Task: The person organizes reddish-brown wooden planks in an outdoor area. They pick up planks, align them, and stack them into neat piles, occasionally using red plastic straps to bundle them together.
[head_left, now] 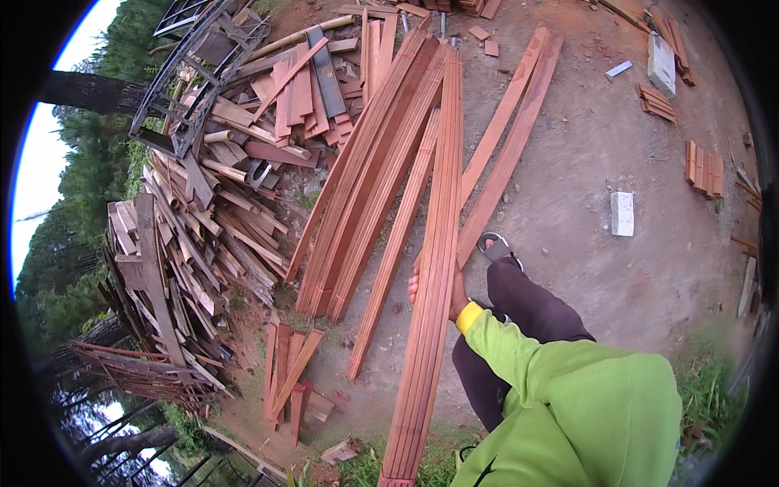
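A long bundle of reddish-brown wooden strips (434, 243) runs steeply up the view, its lower end close to me, bound with a red tie. My right hand (458, 296) comes from the right in a green sleeve with a yellow cuff. It grips the bundle near its middle, the fingertips showing at its left side. The bundle hides most of the palm. My left hand does not show. Left of the bundle, a narrower bundle of strips (395, 243) and wider bundles (365, 178) lie on the ground. Two long boards (511, 138) lie to its right.
A large heap of scrap wood (195, 235) fills the left side, beside a metal frame (191, 81). Short boards (288, 365) lie at lower left. A white block (621, 213) and small bundled pieces (704, 169) sit on the dirt at right. Grass grows along the bottom.
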`<move>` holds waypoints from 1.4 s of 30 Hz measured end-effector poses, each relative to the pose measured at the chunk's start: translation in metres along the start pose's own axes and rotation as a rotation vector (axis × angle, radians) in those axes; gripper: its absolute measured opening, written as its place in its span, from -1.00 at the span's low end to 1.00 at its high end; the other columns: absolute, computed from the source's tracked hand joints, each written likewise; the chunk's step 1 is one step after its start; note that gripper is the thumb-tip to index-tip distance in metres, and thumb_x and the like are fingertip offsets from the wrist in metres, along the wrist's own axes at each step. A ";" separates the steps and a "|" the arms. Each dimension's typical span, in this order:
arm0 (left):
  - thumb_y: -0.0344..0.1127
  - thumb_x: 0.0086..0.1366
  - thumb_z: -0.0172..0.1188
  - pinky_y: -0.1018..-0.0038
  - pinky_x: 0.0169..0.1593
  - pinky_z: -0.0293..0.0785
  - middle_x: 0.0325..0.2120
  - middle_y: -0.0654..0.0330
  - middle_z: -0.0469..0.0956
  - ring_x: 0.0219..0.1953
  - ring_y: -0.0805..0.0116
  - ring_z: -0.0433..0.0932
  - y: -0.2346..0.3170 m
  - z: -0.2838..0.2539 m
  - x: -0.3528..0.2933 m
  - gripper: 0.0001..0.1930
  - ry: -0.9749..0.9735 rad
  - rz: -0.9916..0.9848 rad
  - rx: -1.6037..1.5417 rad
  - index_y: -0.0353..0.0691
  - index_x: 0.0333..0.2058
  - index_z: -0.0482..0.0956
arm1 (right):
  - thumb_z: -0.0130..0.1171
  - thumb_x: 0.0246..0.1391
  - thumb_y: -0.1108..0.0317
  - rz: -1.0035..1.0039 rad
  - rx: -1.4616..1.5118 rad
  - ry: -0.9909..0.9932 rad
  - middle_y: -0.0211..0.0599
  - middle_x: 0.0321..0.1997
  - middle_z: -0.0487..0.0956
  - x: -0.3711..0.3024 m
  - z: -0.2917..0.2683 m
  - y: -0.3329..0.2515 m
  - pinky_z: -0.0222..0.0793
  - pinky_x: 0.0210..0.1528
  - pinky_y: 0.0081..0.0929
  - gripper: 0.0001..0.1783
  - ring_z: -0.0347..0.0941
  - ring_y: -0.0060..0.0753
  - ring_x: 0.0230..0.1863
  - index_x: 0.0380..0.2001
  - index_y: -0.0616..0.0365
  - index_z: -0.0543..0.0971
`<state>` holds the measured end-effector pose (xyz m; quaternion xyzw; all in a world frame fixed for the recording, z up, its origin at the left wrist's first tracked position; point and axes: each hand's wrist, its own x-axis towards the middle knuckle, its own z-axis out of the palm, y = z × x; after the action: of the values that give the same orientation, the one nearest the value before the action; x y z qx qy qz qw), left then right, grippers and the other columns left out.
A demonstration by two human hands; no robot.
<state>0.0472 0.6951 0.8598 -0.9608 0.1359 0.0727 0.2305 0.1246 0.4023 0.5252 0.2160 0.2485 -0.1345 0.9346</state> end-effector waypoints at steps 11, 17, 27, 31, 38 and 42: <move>0.09 0.15 0.16 0.09 -0.02 0.36 -0.26 0.11 0.49 -0.17 0.12 0.48 -0.035 -0.152 -0.009 -0.56 0.564 0.169 0.352 -0.16 -0.18 0.50 | -0.01 0.08 -0.05 -0.177 0.324 -0.427 -0.19 -0.32 0.43 -0.022 0.012 0.044 0.43 -0.06 -0.12 -0.50 0.42 -0.20 -0.23 -0.23 0.23 0.44; 0.05 0.07 0.24 0.11 0.07 0.32 -0.11 0.00 0.42 -0.05 0.06 0.43 -0.067 -0.151 -0.022 -0.42 1.103 0.071 -0.319 -0.24 -0.05 0.39 | -0.07 0.11 -0.02 -0.144 0.289 -0.445 -0.24 -0.36 0.47 -0.044 0.092 0.037 0.46 -0.07 -0.21 -0.51 0.46 -0.23 -0.25 -0.22 0.24 0.47; 0.23 -0.15 0.45 -0.14 0.33 0.09 0.25 -0.17 0.16 0.25 -0.08 0.27 0.153 -0.230 0.120 0.17 0.631 0.718 -2.004 -0.28 0.30 0.04 | -0.24 0.17 -0.17 -0.254 0.241 0.056 -0.11 -0.21 0.60 -0.056 0.217 -0.075 0.53 -0.09 -0.14 -0.40 0.55 -0.05 -0.17 -0.18 0.12 0.54; 0.02 -0.17 0.51 -0.11 0.25 0.27 0.09 -0.05 0.41 0.17 -0.03 0.37 0.180 -0.310 0.147 -0.02 0.956 0.586 -2.304 -0.27 0.20 0.26 | -0.49 0.25 -0.29 0.092 -0.174 -0.022 -0.15 -0.15 0.60 -0.097 0.282 -0.114 0.51 -0.07 -0.08 -0.23 0.56 -0.08 -0.16 -0.15 0.15 0.52; -0.26 -0.04 0.47 0.22 0.11 0.45 -0.09 0.16 0.52 -0.06 0.24 0.52 0.340 -0.480 0.208 -0.31 0.753 1.085 -2.286 -0.24 0.09 0.39 | -0.09 0.28 -0.09 -0.797 -1.285 -0.235 -0.24 -0.40 0.56 -0.152 0.411 -0.279 0.46 -0.36 -0.47 -0.44 0.51 -0.34 -0.41 -0.27 0.31 0.50; -0.18 0.09 0.41 0.29 0.08 0.47 -0.08 0.14 0.52 -0.05 0.25 0.54 0.389 -0.509 0.235 -0.32 0.881 1.214 -2.112 -0.29 0.13 0.34 | 0.11 0.18 -0.06 -1.495 -1.635 -0.678 -0.01 -0.15 0.52 -0.227 0.542 -0.266 0.38 -0.07 -0.27 -0.40 0.47 -0.11 -0.09 -0.07 0.35 0.44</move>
<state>0.1953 0.0729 1.0973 -0.4046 0.4887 -0.0841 -0.7684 0.0591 -0.0515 0.9790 -0.7008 0.0638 -0.5035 0.5013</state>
